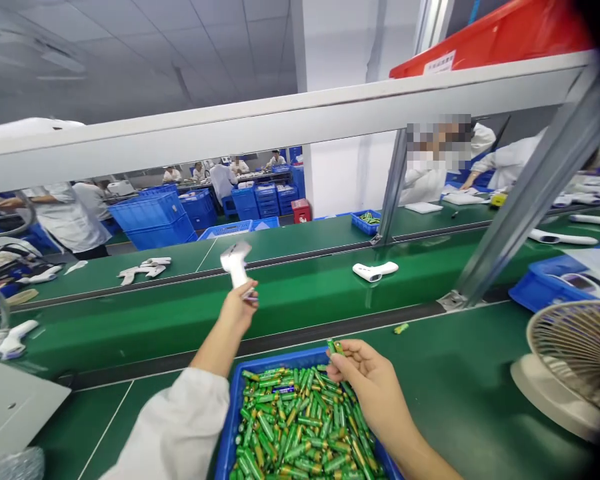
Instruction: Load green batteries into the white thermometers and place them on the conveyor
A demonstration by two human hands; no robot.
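At the left of centre, the person's left hand is closed around the lower end of the handle of a white gun-shaped thermometer, its grip firm, with the fingers wrapped round. The thermometer is raised over the green belt in the middle of the frame, its head uppermost and the handle slanting down to the right; blur hides the finer detail of its casing.

Below, at the bottom centre, a blue tray is heaped with small batteries, green with gold ends, lying at all angles, and one dark blue battery lies among them near the far rim.

Right of that, the right hand's grip is pinched, thumb against fingers, on green-and-gold cells held over the tray's far right corner; their exact number is hard to tell. Farther right, a second white thermometer lies on the belt, and a loose green-and-gold battery lies on the green surface, beside which stands a beige fan at the right edge.
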